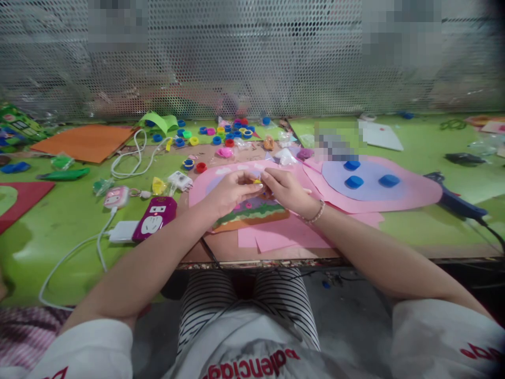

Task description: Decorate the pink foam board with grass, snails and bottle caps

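My left hand [235, 190] and my right hand [287, 190] meet in front of me, with fingertips closed around a small yellow piece [257, 181]. Its kind is too small and too covered by fingers to make out. Beneath them lies a pink paper craft sheet [200, 185] with a purple middle, a green wavy strip [272, 211] and an orange lower edge [236, 223]. The hands hide part of this picture. To the right, a pink paper shape carries a light purple oval [371, 179] with blue caps [354, 182] on it.
Several coloured bottle caps [216, 140] are scattered toward the mesh panel [252, 68]. A purple socket block [155, 218], a white charger [180, 180] and cables lie left. A dark blue corded tool [461, 202], seemingly a glue gun, rests right. Orange paper [84, 142] sits far left.
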### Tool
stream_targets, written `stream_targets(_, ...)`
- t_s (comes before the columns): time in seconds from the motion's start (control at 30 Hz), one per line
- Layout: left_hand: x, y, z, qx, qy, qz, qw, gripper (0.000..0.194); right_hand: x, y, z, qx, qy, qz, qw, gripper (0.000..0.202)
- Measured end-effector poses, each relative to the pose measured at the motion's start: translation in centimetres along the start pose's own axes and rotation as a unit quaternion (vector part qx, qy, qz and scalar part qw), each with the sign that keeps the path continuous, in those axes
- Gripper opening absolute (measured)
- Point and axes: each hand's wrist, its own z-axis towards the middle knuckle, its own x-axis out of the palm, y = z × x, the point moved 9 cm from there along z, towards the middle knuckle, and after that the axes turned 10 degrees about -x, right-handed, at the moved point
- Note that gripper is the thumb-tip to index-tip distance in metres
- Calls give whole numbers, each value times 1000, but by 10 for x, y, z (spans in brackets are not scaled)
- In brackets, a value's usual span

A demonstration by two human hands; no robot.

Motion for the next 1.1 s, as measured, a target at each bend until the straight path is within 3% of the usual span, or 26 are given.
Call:
stream_targets(0.3, 2, -2, -3, -9, -14, -22, 1000, 21, 0, 2, 0, -18, 5, 77, 997, 43)
stream_targets(0.77, -1, -2, -4, -18, -43, -2, 999, 20, -1, 11, 2, -105, 12, -81, 991, 35)
stream_targets(0.93, -1, -2, -3, -19, -38, 6, 999, 20, 0, 9, 2, -87, 17, -47, 995, 37)
stream_targets(1.1, 1, -4, -3, -5, -32, 14, 999, 21, 3, 0, 2, -25, 20, 59, 998, 41)
